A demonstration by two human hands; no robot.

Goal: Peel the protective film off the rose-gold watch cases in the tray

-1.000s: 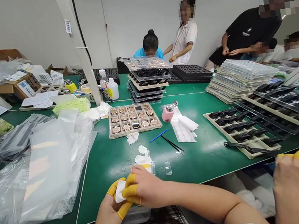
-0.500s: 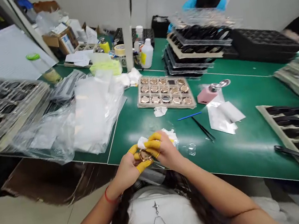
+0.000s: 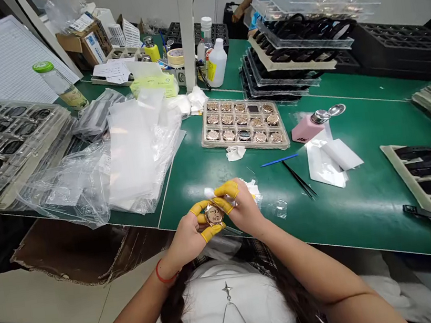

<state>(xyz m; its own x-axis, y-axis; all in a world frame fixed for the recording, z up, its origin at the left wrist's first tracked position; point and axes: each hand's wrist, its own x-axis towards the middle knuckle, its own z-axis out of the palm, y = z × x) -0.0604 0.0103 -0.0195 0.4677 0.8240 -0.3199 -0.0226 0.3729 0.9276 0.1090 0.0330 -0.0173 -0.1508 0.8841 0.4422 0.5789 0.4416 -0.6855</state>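
Both the left hand (image 3: 188,236) and right hand (image 3: 244,209) pinch a rose-gold watch case (image 3: 213,214); its dial writing is unreadable.

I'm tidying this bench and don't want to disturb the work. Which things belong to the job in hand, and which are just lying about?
In hand: rose-gold watch case, held by left hand and right hand; white wipe at the right hand; tray of matching cases.
Lying about: pink pump bottle, black tweezers, blue stick, plastic bags, green-capped bottle.
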